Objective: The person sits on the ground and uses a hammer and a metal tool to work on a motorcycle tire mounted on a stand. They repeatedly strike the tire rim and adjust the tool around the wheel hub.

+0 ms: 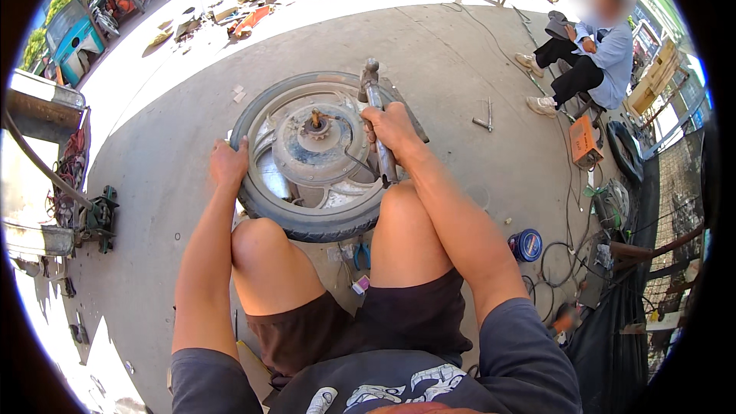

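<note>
A spoked wheel with a black tyre (pixel 307 231) lies in front of my knees, tilted slightly, a dusty round hub (pixel 307 162) at its middle. A small toothed sprocket and a rusty axle stick up from the hub, and a dark cable runs across it. My left hand (pixel 228 163) grips the tyre's left edge, its fingertips partly hidden. In my right hand (pixel 393 130) is a hammer (pixel 373 94), its head up and away from me. The fingers wrap round its metal handle, which slants over the wheel's right side. A dark flat piece partly shows behind the hammer.
A person (pixel 611 69) sits at the right, beside an orange box (pixel 585 142) and cables. A T-shaped wrench (pixel 484 123) lies right of the wheel. Near my knees are blue-handled pliers (pixel 362 255) and a dark-blue tub (pixel 525 245). A green vise-like tool (pixel 103 218) stands left.
</note>
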A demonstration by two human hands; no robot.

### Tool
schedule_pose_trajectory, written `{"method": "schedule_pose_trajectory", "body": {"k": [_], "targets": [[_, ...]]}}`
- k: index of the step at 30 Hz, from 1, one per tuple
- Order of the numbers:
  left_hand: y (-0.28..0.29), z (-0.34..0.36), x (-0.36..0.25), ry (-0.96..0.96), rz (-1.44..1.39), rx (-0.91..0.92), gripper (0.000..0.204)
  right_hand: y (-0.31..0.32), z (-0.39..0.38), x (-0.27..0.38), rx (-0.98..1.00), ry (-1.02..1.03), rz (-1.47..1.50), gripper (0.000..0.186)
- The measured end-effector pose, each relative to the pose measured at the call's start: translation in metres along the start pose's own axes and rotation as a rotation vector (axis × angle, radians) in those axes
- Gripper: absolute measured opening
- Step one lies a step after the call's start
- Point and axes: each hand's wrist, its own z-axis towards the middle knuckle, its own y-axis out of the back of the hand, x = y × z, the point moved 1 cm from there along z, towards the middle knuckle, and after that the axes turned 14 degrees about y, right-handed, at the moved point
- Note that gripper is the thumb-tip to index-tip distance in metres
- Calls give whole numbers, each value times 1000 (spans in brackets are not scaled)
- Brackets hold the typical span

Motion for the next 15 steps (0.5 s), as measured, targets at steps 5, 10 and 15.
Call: {"method": "schedule_pose_trajectory", "body": {"k": [5, 10, 15], "targets": [[-21, 30, 12, -18, 34, 5, 68, -19, 1, 0, 56, -30, 9, 23], [-13, 29, 16, 18, 35, 44, 69, -28, -3, 5, 180, -81, -58, 26], [-16, 34, 23, -21, 36, -38, 67, -34, -8, 7, 226, -73, -57, 31]]}}
